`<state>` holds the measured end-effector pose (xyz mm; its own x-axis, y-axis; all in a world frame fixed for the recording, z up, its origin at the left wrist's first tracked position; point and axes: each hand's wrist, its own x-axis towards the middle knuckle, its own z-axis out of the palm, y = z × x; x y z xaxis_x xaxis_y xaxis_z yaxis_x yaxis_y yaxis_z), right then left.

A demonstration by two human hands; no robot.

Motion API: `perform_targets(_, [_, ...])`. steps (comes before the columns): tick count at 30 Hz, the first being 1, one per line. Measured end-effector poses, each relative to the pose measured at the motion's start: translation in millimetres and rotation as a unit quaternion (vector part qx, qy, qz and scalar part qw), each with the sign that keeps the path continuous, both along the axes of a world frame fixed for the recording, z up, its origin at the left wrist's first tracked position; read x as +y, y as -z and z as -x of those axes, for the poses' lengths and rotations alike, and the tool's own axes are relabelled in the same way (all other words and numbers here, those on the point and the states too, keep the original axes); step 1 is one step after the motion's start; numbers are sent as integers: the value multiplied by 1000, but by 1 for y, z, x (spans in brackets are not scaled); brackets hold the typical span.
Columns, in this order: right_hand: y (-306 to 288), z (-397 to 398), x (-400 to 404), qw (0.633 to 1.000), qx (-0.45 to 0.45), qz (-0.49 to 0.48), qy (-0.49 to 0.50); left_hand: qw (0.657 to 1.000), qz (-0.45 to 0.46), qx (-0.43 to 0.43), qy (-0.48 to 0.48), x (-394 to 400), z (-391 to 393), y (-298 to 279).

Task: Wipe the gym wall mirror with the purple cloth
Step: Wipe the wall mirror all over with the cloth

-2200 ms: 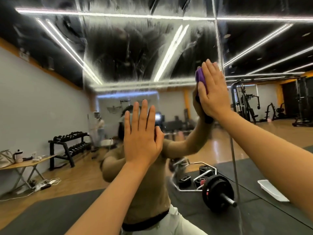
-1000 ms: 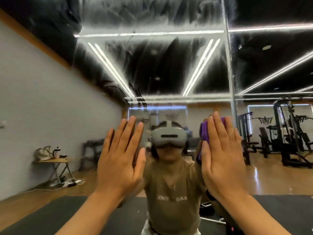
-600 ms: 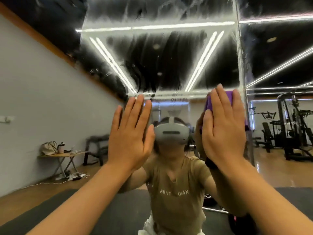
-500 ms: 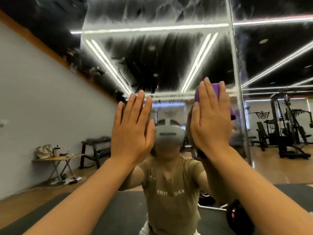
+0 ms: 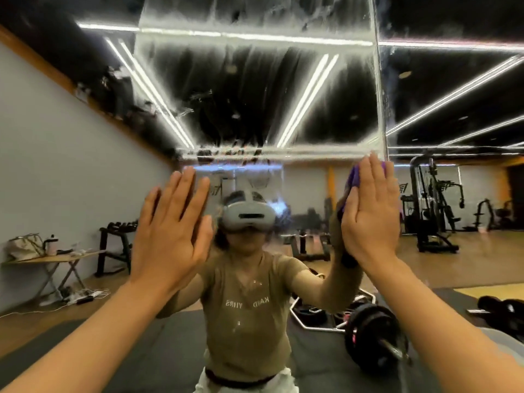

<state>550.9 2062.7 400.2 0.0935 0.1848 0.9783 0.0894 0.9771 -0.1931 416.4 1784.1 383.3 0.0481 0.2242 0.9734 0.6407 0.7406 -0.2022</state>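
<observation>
head view: facing the gym wall mirror [image 5: 255, 95], close up, upper glass streaked with whitish smears and drips. right hand [image 5: 370, 214] raised flat against the glass, fingers straight and held together, pressing the purple cloth [image 5: 354, 177] onto the mirror; only a purple edge showing past the fingertips and thumb side, right of centre, just beside the vertical mirror seam [image 5: 380, 95]. left hand [image 5: 171, 234] also up, palm toward the glass, fingers straight and slightly spread, holding nothing; whether touching the glass, cannot tell. both grips flat, neither curled.

reflected between the hands: a person in a tan t-shirt [image 5: 246, 316] and a grey headset [image 5: 247, 217]. far left in the reflection, a small folding tabletop [image 5: 54, 258] carrying a bag [image 5: 24, 246] and a bottle [image 5: 51, 245], cables on the wooden floor beneath. behind it a dumbbell rack [image 5: 116, 245] along the white wall. lower right, a barbell with black plates [image 5: 374, 336] on a dark mat, near a hexagonal frame. far right, a black cable machine [image 5: 431, 205]. white strip lights [image 5: 306, 100] across the dark ceiling.
</observation>
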Motion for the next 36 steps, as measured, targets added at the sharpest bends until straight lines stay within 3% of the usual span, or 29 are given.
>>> perform_targets(2, [-4,10,-21,999,23,46,-12,1000,9,1,-10,-8,6,8])
perform_targets(4, [-2,22,-49,999,21,26,-18,1000,7,7,-6,-9,10,11])
perform_targets(8, [26,54,-109,982,-59,-181,-17,1000,-5,10,9,-8,10,11])
perform_targets(12, [32,43,-90,942,-143,-303,-9,1000,-3,21,14,-10,12,14])
perform_targets(19, [34,-2,0,986,-85,-141,2,1000,-9,21,15,-7,12,15])
perform_targets(24, [71,-2,-1,998,-43,-49,6,999,-32,16,21,-3,12,19])
perform_targets(31, [178,-22,8,987,-131,-96,4,999,-31,11,23,-2,10,20])
perform_targets(36, [149,-23,12,985,-133,-110,-7,999,-32,11,21,-2,7,22])
